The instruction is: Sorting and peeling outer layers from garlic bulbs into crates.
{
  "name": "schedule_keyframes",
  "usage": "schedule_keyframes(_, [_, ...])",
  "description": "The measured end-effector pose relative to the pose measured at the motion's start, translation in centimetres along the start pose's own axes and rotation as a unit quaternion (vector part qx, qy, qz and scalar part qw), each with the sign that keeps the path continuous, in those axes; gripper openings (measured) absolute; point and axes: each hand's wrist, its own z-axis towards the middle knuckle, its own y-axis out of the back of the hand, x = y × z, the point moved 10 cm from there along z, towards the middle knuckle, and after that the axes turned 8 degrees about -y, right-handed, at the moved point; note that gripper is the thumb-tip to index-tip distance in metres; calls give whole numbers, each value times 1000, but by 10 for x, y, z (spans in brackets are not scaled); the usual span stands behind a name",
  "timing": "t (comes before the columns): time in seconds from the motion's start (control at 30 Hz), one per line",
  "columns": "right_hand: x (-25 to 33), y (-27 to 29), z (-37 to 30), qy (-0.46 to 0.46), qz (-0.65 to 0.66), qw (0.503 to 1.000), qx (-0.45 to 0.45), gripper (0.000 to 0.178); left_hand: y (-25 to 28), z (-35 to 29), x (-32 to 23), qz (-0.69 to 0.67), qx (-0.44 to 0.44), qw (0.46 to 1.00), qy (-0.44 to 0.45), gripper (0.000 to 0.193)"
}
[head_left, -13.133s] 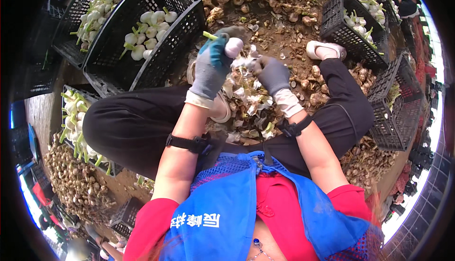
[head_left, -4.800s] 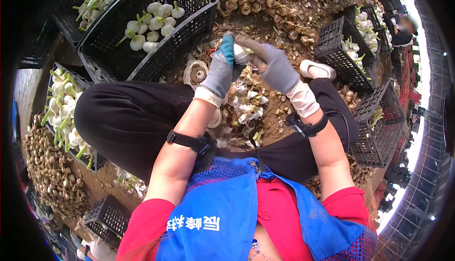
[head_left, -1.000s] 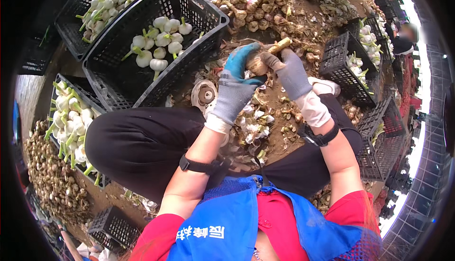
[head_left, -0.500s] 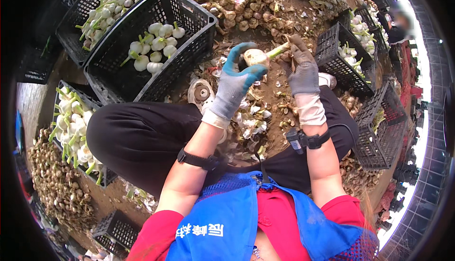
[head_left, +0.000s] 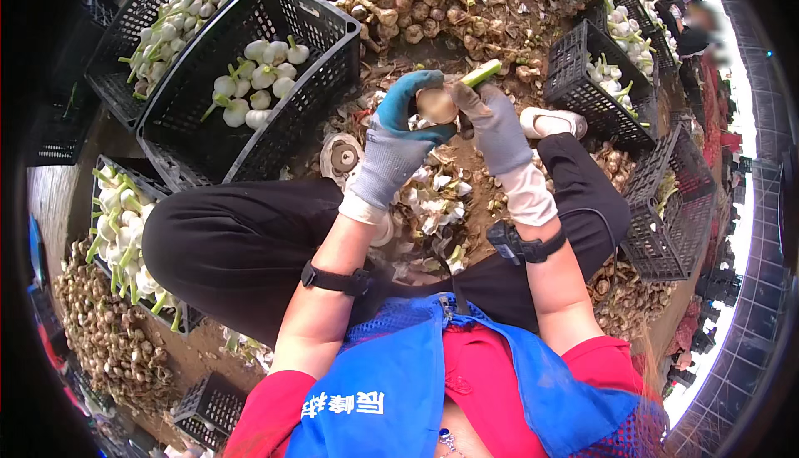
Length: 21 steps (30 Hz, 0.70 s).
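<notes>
A garlic bulb (head_left: 436, 106) with a cut green stem sits between my two gloved hands, over the ground in front of my crossed legs. My left hand (head_left: 401, 129), in a grey glove with teal fingers, curls around the bulb from the left. My right hand (head_left: 493, 125), in a dirty grey glove, presses its thumb and fingers against the bulb's right side, below the stem that points up and right. Just past my left hand stands a black plastic crate (head_left: 345, 42) holding several peeled white garlic bulbs (head_left: 260, 77).
Unpeeled garlic (head_left: 416, 9) is heaped ahead, with another heap (head_left: 112, 316) at far left. Crates of white garlic stand left (head_left: 129, 225) and right (head_left: 574, 63). An empty-looking crate (head_left: 666, 229) leans at right. Papery skins (head_left: 441, 204) litter the ground between my legs.
My right hand has moved left and down from the stem's tip onto the bulb. The bulb has turned, its stem now pointing further up.
</notes>
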Motion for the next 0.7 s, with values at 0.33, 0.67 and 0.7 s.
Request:
schedule_keyframes(0.33, [-2,-13,-9,-88,278,953,81,37,-2,-4,13,-149,-37,981,115,69])
schedule_keyframes(0.67, [-3,-10,-4,19,150,988,4,29,5,-10,29,-170,-74,968,172,40])
schedule_keyframes(0.7, [12,-3,-8,115,83,989,-49,27,-1,-14,36,-240,-84,943,213,39])
